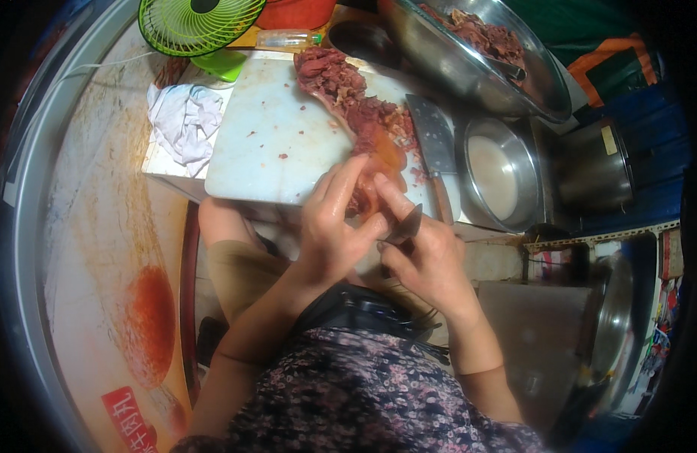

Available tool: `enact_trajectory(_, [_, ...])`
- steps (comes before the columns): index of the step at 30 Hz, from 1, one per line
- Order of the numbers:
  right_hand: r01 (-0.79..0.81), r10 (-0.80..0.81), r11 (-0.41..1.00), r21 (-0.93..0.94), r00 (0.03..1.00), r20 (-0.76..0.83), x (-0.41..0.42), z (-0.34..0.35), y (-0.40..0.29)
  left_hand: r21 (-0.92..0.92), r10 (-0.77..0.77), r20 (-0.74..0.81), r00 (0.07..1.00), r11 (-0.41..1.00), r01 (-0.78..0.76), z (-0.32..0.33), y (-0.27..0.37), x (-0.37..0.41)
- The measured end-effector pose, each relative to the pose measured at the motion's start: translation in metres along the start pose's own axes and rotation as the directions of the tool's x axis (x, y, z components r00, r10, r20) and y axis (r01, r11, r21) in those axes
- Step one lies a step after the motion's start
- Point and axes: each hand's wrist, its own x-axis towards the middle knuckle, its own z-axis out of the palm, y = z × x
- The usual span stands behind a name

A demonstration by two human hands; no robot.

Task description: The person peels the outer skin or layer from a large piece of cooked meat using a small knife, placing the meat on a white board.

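Note:
A long piece of reddish meat with bone or gristle (354,107) lies along the white cutting board (269,130), its near end at the board's front edge. My left hand (334,221) grips that near end, fingers on top and thumb below. My right hand (427,243) holds a small knife (405,226), its dark blade showing between the fingers, while the index finger presses on the meat. The knife's handle is hidden in the palm. A cleaver (433,136) with a wooden handle rests on the board right of the meat, among small scraps.
Behind stand a green fan (204,22), a plastic bottle (289,38) and a large steel bowl of meat (461,73). At right are a steel bowl of cloudy liquid (495,175) and a metal pot (591,170). A crumpled white cloth (184,124) lies left of the board.

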Motion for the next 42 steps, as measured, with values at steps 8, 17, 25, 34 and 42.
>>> enact_trajectory(8, [-0.103, 0.103, 0.995, 0.007, 0.994, 0.046, -0.008, -0.005, -0.011, -0.197, -0.065, -0.036, 0.997, 0.979, 0.057, 0.004, -0.008, -0.003])
enact_trajectory(17, [-0.028, 0.028, 1.0, 0.0, 0.999, -0.021, -0.014, -0.002, -0.007, -0.325, -0.108, 0.006, 0.994, 0.94, 0.104, 0.003, -0.013, -0.007])
enact_trajectory(25, [-0.093, 0.083, 0.99, 0.109, 0.992, 0.099, -0.011, -0.005, -0.01, -0.355, -0.144, 0.035, 0.989, 0.923, 0.147, 0.002, -0.013, -0.007])
enact_trajectory(34, [-0.011, 0.002, 0.991, -0.135, 0.998, -0.068, -0.015, -0.01, 0.007, -0.302, -0.132, -0.024, 0.991, 0.946, 0.118, 0.003, -0.014, -0.007])
enact_trajectory(42, [-0.174, 0.465, 0.675, 0.717, 0.855, -0.229, 0.017, -0.007, -0.015, -0.077, -0.082, 0.02, 0.996, 0.994, 0.083, -0.004, 0.001, -0.007])
